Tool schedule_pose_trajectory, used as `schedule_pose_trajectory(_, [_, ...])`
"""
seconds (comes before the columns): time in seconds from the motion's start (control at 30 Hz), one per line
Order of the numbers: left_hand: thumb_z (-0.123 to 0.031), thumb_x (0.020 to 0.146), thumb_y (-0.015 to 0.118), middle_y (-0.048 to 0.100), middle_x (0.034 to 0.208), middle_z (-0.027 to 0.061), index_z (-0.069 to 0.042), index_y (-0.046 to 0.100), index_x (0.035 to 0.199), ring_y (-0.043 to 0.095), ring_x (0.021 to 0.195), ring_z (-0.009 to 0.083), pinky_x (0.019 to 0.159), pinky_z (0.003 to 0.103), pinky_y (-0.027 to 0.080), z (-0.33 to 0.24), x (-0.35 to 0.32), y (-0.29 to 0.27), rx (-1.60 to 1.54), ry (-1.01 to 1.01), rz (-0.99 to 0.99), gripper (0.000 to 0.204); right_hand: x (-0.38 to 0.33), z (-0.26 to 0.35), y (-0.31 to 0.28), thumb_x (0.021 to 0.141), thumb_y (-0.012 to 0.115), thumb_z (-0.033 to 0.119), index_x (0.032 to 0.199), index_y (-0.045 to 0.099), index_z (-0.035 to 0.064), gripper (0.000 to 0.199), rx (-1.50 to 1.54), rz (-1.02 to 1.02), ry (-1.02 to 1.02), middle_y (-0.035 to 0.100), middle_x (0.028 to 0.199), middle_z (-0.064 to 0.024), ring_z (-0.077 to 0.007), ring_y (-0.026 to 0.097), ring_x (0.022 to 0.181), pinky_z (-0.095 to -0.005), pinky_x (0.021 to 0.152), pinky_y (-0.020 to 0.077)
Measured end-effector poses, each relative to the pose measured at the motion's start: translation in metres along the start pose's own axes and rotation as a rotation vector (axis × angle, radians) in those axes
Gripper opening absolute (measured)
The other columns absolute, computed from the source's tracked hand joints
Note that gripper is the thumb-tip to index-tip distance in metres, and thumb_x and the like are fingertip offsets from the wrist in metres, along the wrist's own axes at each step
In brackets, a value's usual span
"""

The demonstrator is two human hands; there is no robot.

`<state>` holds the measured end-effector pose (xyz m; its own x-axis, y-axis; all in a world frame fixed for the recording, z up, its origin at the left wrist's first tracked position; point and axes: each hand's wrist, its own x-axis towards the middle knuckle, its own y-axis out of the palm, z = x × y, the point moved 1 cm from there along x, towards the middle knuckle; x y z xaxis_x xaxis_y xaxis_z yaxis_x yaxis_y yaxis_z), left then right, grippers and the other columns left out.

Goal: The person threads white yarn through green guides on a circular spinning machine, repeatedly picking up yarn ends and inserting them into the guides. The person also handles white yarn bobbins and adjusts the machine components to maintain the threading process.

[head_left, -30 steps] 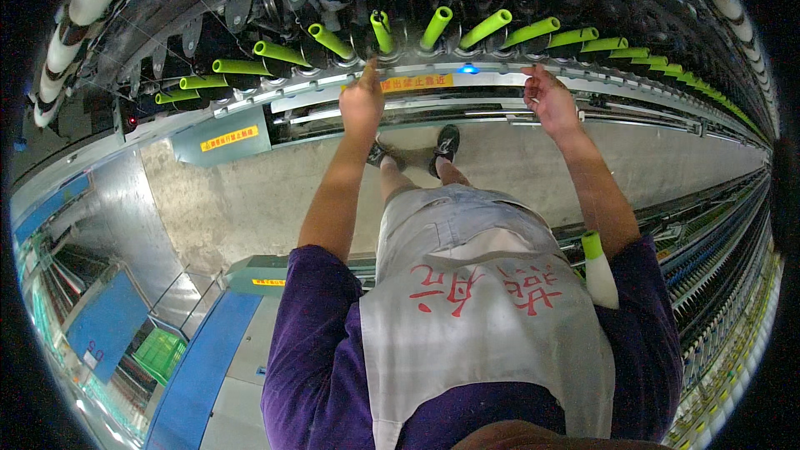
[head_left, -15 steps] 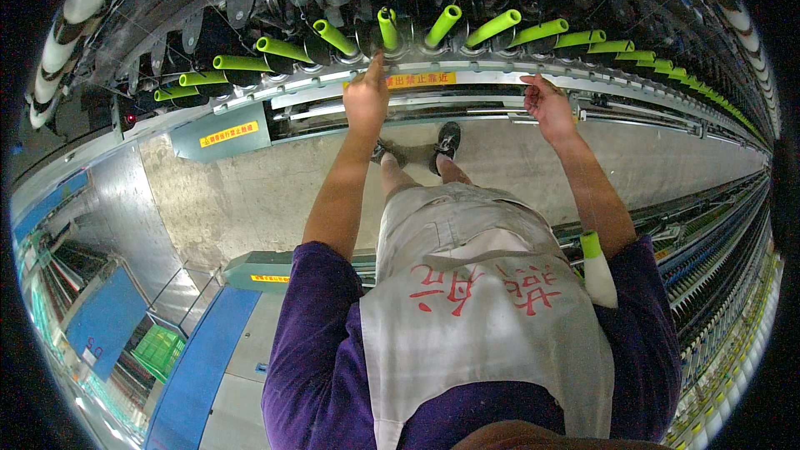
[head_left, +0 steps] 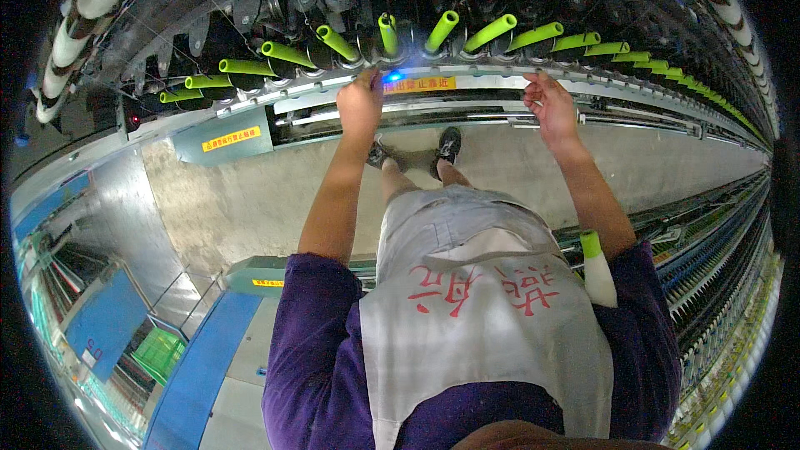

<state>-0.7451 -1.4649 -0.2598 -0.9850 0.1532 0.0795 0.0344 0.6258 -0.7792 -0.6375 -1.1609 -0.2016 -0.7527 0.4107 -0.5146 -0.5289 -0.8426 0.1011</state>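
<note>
Bare lime-green tubes [head_left: 388, 36] stand in a row on the spindles of a spinning frame in front of me. My left hand [head_left: 360, 106] is at the metal rail [head_left: 292, 89], just below one of these tubes. Its fingers are curled, and whatever they hold is hidden. A small blue light [head_left: 395, 77] glows beside its fingertips. Farther right, my right hand [head_left: 552, 110] is raised in front of the rail, thumb and fingers drawn together. Anything in that pinch is too fine to name. By my right elbow, a white yarn bobbin with a green end [head_left: 599, 273] rests against my apron [head_left: 492, 342].
White yarn rolls [head_left: 71, 42] hang at the upper left. A yellow warning label [head_left: 429, 83] sits on the rail between my hands. Behind me is another machine with a blue panel [head_left: 196, 375]. A green crate [head_left: 158, 353] stands lower left on the concrete floor [head_left: 308, 175].
My left hand has drawn back slightly from the tube's base, its index finger no longer stretched up. The blue light has appeared beside it. My right hand has barely moved.
</note>
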Motion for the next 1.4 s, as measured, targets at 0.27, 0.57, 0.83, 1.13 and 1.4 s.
schedule_pose_trajectory(0.27, [-0.016, 0.087, 0.057, 0.049, 0.057, -0.0022, -0.001, 0.061, 0.084, 0.041, 0.047, 0.0056, 0.044, 0.022, 0.033, -0.060, 0.004, -0.064, -1.182, -0.435, 0.054, 0.016, -0.057, 0.022, 0.093, 0.091, 0.048, 0.023, 0.096, 0.063, 0.0032, 0.025, -0.472, 0.683, -0.407, 0.061, 0.084, -0.0064, -0.0166, 0.059, 0.074, -0.0288, 0.070, 0.0487])
schedule_pose_trajectory(0.57, [-0.010, 0.080, 0.062, 0.061, 0.074, 0.0182, -0.005, 0.064, 0.091, 0.062, 0.060, 0.0266, 0.054, 0.029, 0.047, -0.064, 0.027, -0.035, -0.400, 0.307, -0.113, 0.012, -0.048, 0.012, 0.142, 0.084, 0.053, 0.014, 0.087, 0.062, 0.0035, 0.014, -0.894, 0.771, -1.001, 0.061, 0.083, -0.0117, -0.0286, 0.061, 0.077, -0.0362, 0.067, 0.0490])
schedule_pose_trajectory(0.83, [-0.013, 0.085, 0.057, 0.055, 0.058, 0.0141, -0.011, 0.058, 0.112, 0.051, 0.045, 0.0239, 0.047, 0.029, 0.042, 0.006, -0.044, 0.011, -0.351, -0.139, -0.049, 0.027, -0.118, 0.079, 0.087, 0.083, 0.057, 0.007, 0.088, 0.062, 0.0000, 0.010, -0.860, 0.612, -0.888, 0.063, 0.081, -0.0112, -0.0230, 0.062, 0.072, -0.0302, 0.065, 0.0497])
schedule_pose_trajectory(1.13, [-0.014, 0.084, 0.057, 0.057, 0.058, 0.0144, -0.011, 0.041, 0.129, 0.058, 0.050, 0.0302, 0.048, 0.038, 0.047, -0.004, -0.010, 0.056, -0.382, -0.225, 0.038, 0.049, -0.128, 0.077, 0.102, 0.085, 0.054, 0.006, 0.087, 0.063, 0.0003, 0.011, -0.860, 0.651, -0.811, 0.063, 0.079, -0.0122, -0.0239, 0.062, 0.070, -0.0313, 0.062, 0.0490])
schedule_pose_trajectory(1.4, [-0.016, 0.082, 0.057, 0.058, 0.062, 0.0193, -0.010, 0.042, 0.126, 0.058, 0.059, 0.0382, 0.054, 0.044, 0.046, -0.012, -0.013, 0.049, -0.304, -0.145, -0.025, 0.047, -0.095, 0.038, 0.104, 0.083, 0.061, 0.022, 0.132, 0.032, 0.0074, 0.058, -0.966, 0.581, -0.556, 0.060, 0.102, -0.0154, -0.0264, 0.059, 0.094, -0.0367, 0.084, 0.0462])
